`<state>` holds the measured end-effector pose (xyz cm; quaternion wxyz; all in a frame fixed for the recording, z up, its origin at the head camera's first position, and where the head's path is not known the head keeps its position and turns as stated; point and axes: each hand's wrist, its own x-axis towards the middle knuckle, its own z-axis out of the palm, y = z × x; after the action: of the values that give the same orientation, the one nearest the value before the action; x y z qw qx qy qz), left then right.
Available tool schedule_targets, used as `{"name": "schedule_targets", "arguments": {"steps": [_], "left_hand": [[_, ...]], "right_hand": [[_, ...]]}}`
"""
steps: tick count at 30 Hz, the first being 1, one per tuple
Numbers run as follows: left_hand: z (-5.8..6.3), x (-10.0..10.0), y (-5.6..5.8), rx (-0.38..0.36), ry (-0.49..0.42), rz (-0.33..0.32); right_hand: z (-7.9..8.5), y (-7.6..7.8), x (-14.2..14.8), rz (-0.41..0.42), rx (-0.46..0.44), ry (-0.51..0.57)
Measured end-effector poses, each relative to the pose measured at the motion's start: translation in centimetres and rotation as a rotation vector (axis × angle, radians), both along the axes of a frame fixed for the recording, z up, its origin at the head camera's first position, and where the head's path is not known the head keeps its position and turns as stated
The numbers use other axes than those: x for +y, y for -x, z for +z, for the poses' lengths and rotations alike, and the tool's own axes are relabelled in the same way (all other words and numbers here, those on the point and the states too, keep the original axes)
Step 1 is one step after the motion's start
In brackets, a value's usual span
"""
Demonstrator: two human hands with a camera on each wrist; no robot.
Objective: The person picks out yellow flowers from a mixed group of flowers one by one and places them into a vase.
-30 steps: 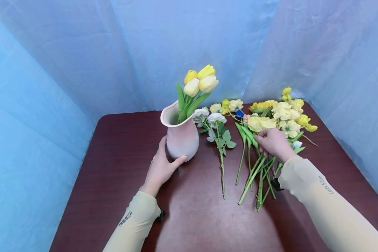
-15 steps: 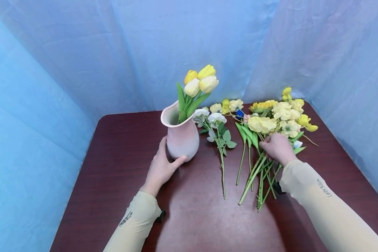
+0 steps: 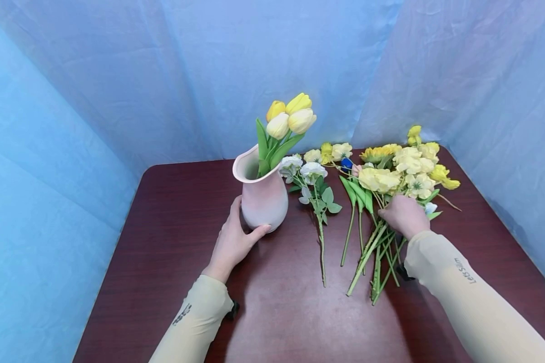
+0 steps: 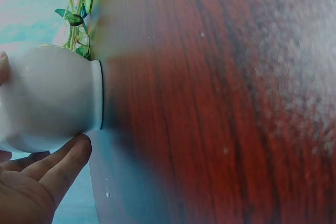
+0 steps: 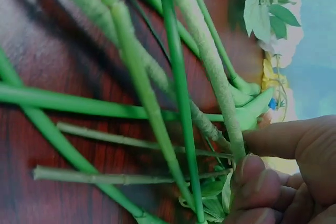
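A pink-to-white vase [image 3: 264, 206] with a flared mouth stands on the table and bears several yellow and cream tulips [image 3: 278, 126]. My left hand [image 3: 233, 243] holds its lower body, thumb in front and fingers round the left side. In the left wrist view, fingertips touch the vase [image 4: 52, 98] close to its foot. At the right, my right hand [image 3: 406, 216] is in a pile of yellow and cream artificial flowers [image 3: 409, 160]. The right wrist view shows its thumb and curled fingers pinching a thick, pale green flower stem [image 5: 212, 61]; the fingers partly hide the grip.
A white flower spray [image 3: 317, 201] with green leaves lies between vase and pile. Crossed green stems [image 3: 377, 272] point toward the table's front. A small blue thing [image 3: 346, 164] lies behind the pile. Blue curtains [image 3: 272, 55] surround the dark red-brown table [image 3: 186, 217].
My right hand has shifted slightly down and to the right, its fingers lower among the stems below the big cream bloom. The left hand and the vase stay put.
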<state>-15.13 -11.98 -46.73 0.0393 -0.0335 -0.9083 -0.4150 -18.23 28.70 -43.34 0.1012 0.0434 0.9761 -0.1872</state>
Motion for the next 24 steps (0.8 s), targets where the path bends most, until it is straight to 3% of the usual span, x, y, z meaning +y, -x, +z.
{"name": "schedule_targets", "arguments": {"steps": [10,14,16,22,24], "left_hand": [[0.1,-0.1,0.2,0.001,-0.003,-0.009],[0.0,-0.1,0.2,0.005,-0.004,-0.012],[0.0,-0.1,0.2,0.006,-0.005,-0.01],[0.1,-0.1,0.1,0.002,-0.006,-0.007],[0.1,-0.1,0.0,-0.001,-0.005,-0.007]], "right_hand": [[0.0,-0.2,-0.1,0.003,-0.043,-0.049],[-0.5,-0.2,0.2,-0.015,-0.047,0.012],[-0.7,-0.3,0.5,-0.07,-0.065,0.126],[-1.0,-0.8,0.8,-0.355,-0.183,0.726],[-1.0,-1.1,0.5,-0.375,-0.171,0.833]]}}
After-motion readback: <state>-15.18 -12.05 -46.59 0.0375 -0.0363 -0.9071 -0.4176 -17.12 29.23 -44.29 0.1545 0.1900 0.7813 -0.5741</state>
